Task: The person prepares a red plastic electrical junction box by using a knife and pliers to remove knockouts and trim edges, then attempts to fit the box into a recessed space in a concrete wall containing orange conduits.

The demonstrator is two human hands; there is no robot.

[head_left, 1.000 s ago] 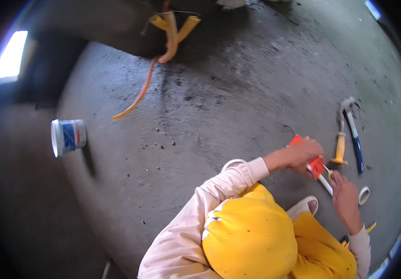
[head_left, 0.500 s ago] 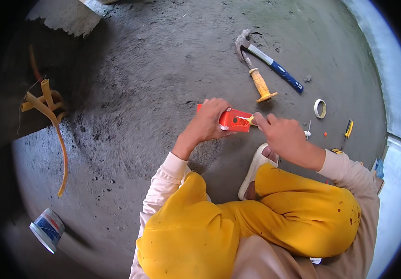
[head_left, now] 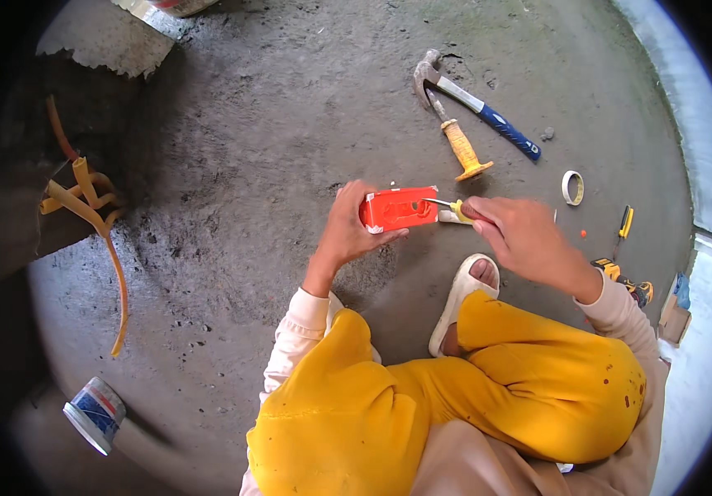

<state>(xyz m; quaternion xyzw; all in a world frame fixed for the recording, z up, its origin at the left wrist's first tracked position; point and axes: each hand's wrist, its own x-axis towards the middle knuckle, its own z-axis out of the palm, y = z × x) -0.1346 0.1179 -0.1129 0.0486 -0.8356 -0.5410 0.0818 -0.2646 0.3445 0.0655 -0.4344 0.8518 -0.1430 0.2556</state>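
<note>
Mostly, the oblong box [head_left: 395,212] is bright red, white-cornered.

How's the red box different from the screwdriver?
The red box is chunky and block-shaped, while the screwdriver has a thin shaft. The box is red with whitish corners; the screwdriver shows shiny metal and a yellow part. The left hand holds the box at one end, while the right hand grips the screwdriver by its handle. Both are being held.
</note>
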